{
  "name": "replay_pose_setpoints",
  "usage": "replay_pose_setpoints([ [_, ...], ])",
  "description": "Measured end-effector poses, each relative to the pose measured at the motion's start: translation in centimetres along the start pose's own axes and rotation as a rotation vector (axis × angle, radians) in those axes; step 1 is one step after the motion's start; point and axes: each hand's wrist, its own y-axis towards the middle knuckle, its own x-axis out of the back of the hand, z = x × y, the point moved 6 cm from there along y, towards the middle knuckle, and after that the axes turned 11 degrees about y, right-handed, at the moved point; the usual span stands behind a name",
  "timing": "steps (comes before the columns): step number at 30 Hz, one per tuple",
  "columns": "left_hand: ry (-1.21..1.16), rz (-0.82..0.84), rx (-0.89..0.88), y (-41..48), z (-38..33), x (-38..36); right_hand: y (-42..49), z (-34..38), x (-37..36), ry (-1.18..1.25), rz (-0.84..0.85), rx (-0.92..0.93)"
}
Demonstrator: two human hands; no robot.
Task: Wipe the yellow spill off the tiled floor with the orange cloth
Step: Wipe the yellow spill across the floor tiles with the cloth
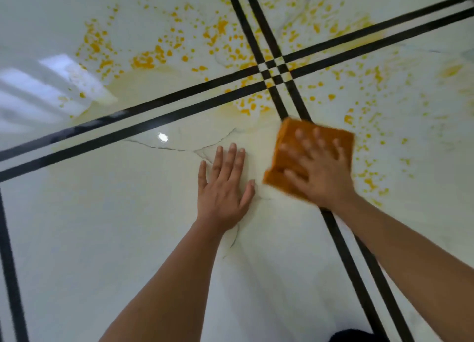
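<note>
My right hand [322,172] lies flat on the orange cloth [289,149], fingers spread wide and pressing it down onto the tiled floor [102,239]; it is not gripping the cloth, only pushing on it from above. The hand and the cloth look blurred. The folded cloth sits at about two o'clock from my left hand [225,187], just beside it, and it covers part of the pair of black lines [359,264] that runs down toward five o'clock.

My left hand is open and empty, palm down on the bare tile, fingers together and pointing toward twelve o'clock, thumb out toward the cloth.

The yellow spill [154,56] is scattered as drops and blotches across the far half of the floor, from ten o'clock round to three o'clock, thickest around the spot where the black lines cross [273,70]. More drops [369,182] lie just past the cloth's right edge at three o'clock. The tile under and around my left hand shows only a faint pale yellow film, with thin grey veins running through it. A bright glare patch [51,85] sits at nine o'clock.
</note>
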Motion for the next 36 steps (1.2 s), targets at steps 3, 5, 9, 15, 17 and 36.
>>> replay_pose_setpoints([
  [3, -0.001, 0.021, 0.047, -0.1, -0.6, -0.2, 2.3, -2.5, 0.9, 0.114, -0.098, -0.535],
  [5, 0.023, 0.017, 0.042, 0.4, -1.2, -0.3, 1.1, -0.1, 0.5, 0.095, -0.087, -0.319],
  [9, 0.036, 0.008, 0.014, 1.3, -2.9, -0.5, -4.6, -4.4, 0.7, 0.005, 0.031, 0.037],
  [15, 0.039, -0.027, 0.007, 2.4, -6.0, -0.6, -1.0, -5.8, 1.6, 0.067, -0.089, -0.363],
  [17, 0.041, -0.032, 0.006, 2.8, -6.8, -0.6, -5.4, -4.3, 0.7, 0.006, 0.048, 0.014],
  [36, 0.050, 0.044, 0.048, 0.5, -6.8, 0.6, -2.7, -3.7, 4.9, 1.043, -0.172, -0.594],
])
